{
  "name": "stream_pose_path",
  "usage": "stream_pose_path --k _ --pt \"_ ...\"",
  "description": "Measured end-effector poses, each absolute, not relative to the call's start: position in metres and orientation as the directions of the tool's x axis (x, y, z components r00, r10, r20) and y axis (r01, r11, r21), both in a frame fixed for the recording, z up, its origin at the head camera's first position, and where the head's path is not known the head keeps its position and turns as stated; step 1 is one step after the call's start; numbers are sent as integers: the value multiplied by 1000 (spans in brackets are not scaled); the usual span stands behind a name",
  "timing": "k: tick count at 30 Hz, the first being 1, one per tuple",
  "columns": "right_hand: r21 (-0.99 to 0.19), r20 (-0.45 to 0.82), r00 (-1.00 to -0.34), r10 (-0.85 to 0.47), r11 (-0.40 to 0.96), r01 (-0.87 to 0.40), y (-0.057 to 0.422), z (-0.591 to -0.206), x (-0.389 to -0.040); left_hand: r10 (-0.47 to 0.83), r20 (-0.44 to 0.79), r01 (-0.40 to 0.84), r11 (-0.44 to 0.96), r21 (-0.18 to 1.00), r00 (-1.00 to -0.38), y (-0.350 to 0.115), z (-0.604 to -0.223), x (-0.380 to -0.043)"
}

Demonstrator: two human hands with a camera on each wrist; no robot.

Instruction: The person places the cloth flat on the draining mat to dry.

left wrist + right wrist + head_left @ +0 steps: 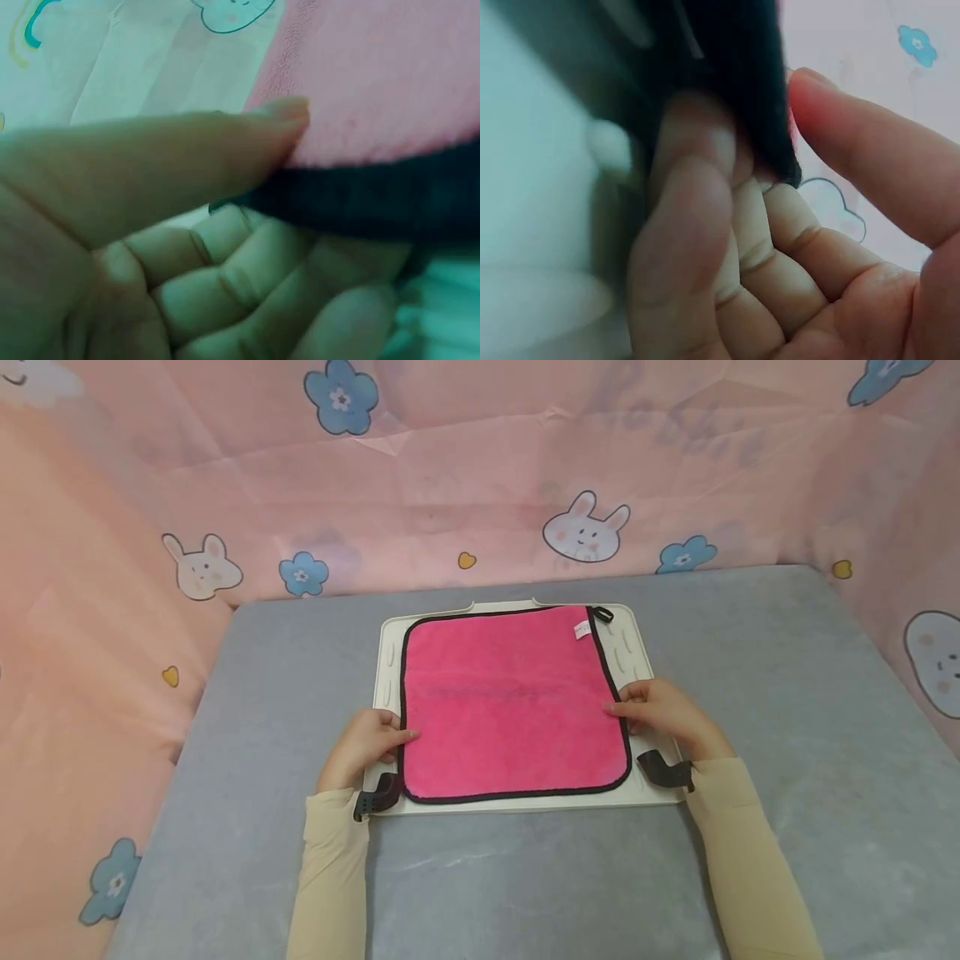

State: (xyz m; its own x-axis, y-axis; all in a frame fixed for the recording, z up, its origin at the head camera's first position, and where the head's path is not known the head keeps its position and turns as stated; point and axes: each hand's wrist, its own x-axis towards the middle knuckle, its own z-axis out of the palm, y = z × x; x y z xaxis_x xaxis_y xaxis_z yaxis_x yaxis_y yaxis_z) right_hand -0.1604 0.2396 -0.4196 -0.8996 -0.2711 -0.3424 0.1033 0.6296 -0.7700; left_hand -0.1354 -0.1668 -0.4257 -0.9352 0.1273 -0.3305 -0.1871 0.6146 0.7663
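A pink cloth [510, 702] with a black border lies spread flat over a cream tray [525, 804]. My left hand [367, 743] pinches the cloth's left edge, thumb on top and fingers underneath; the left wrist view shows the thumb [277, 124] on the pink pile and curled fingers below the dark border. On the opposite side my right hand [660, 710] pinches the right edge the same way. In the right wrist view its fingers [780, 255] lie behind the dark border. A small white label [582, 629] and a black hanging loop [602, 614] mark the far right corner.
The tray rests on a grey table [787, 735]. A pink patterned fabric wall [480, 468] with rabbits and flowers stands behind the table and along its sides. Ridged slots show on the tray's uncovered right strip [626, 647]. Black bands are on both wrists.
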Motion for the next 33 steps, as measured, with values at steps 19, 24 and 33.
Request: stream_pose_path --k 19,24,33 --pt "-867 -314 -889 -334 483 125 251 -429 -140 215 -338 -196 495 846 -916 -184 -430 -132" --pt "-854 -343 -883 -319 497 153 250 -428 -138 258 -351 -179 517 837 -900 -185 -430 -131" --pt "-847 -385 -831 -402 512 144 251 -425 -134 346 -390 -158 541 826 -853 -185 -426 -126"
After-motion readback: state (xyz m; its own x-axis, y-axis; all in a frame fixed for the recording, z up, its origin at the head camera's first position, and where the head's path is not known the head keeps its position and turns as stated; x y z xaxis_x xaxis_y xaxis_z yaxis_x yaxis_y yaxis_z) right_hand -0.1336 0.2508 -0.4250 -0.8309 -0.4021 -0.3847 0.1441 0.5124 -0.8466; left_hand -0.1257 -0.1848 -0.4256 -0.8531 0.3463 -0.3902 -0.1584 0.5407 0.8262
